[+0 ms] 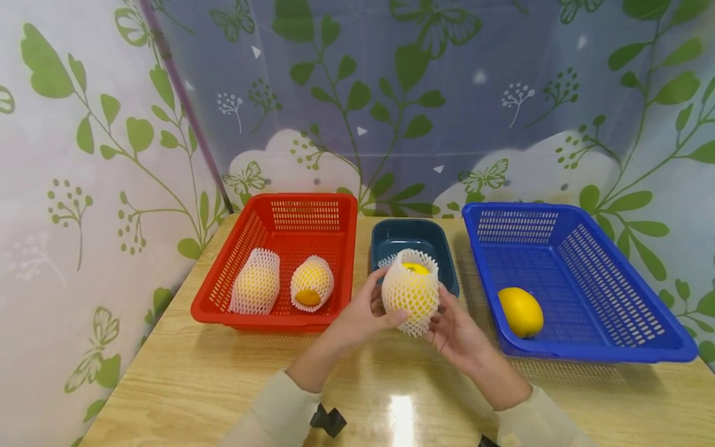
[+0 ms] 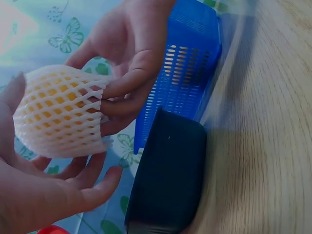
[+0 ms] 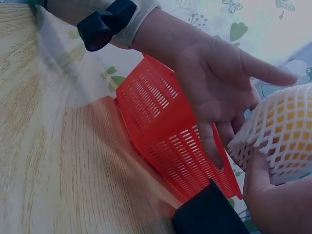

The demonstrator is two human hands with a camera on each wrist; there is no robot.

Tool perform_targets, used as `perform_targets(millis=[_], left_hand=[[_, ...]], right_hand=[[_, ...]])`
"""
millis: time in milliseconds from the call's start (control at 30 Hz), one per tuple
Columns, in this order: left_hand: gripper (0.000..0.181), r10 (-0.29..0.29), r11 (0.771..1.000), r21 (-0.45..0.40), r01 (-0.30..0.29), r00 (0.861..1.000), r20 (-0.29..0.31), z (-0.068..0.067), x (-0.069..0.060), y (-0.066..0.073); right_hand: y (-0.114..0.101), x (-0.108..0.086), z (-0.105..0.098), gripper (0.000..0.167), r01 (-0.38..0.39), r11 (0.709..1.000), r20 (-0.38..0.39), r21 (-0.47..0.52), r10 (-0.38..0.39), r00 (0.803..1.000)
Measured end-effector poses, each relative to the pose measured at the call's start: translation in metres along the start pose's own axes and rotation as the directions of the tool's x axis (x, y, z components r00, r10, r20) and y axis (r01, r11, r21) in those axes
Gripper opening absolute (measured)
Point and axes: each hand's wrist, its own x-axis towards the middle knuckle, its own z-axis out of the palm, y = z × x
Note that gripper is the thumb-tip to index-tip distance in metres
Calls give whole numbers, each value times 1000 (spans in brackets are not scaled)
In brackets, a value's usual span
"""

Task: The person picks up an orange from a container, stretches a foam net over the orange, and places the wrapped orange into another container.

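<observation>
A smooth yellow fruit (image 1: 416,268) sits inside a white foam net sleeve (image 1: 410,301) held up in front of the dark teal tray. My left hand (image 1: 365,313) grips the sleeved fruit from the left, thumb in front and fingers behind. On the other side my right hand (image 1: 460,335) pinches the sleeve's lower edge; in the left wrist view the right hand's fingers (image 2: 122,87) lie at the net's rim. The fruit's top shows through the sleeve's open upper end. A bare yellow fruit (image 1: 521,312) lies in the blue basket (image 1: 586,354).
At the left, a red basket (image 1: 274,320) contains two more fruits in foam nets (image 1: 256,282). Between the baskets stands the dark teal tray (image 1: 410,226), with white foam netting (image 1: 386,262) partly visible in it. A patterned cloth hangs behind the wooden table (image 1: 184,379).
</observation>
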Motion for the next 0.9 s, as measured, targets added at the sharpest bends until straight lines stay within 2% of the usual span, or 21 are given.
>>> perform_targets(millis=[133,267,333,433,500,600,667,767,900], left_hand=[[80,30,1000,10,-30,999,-19,2,1,-2],[73,-5,1000,28,6,999,-54,3,0,-3],[70,-28,999,18,29,998,-64,3,-1,-3],[65,-59,998,-23,58,997,-49,1,0,-5],[63,-79,995,-68,77,996,-27,0,-1,-5],[65,-115,986,-118,114,993,0,-1,-1,-5],[65,-128,981,-145,129,992,13,0,-2,-6],[66,-140,976,-163,143,990,29,1,-2,-6],[63,-147,976,-153,153,988,51,3,-2,-7]], right_hand=[[1,1,4,32,-1,995,-25,-98,-1,1000],[-1,1,8,35,-21,976,-71,-215,5,997],[-3,0,11,41,-43,954,-109,-296,11,994],[-6,-1,16,47,-74,895,-179,-439,-6,984],[-8,-1,19,47,-93,835,-229,-542,-40,973],[-10,-2,23,41,-45,764,-245,-644,-150,958],[-9,-3,25,39,10,741,-231,-671,-221,948],[-6,-4,27,42,98,734,-186,-672,-295,937],[-3,-4,27,47,110,745,-177,-658,-294,939]])
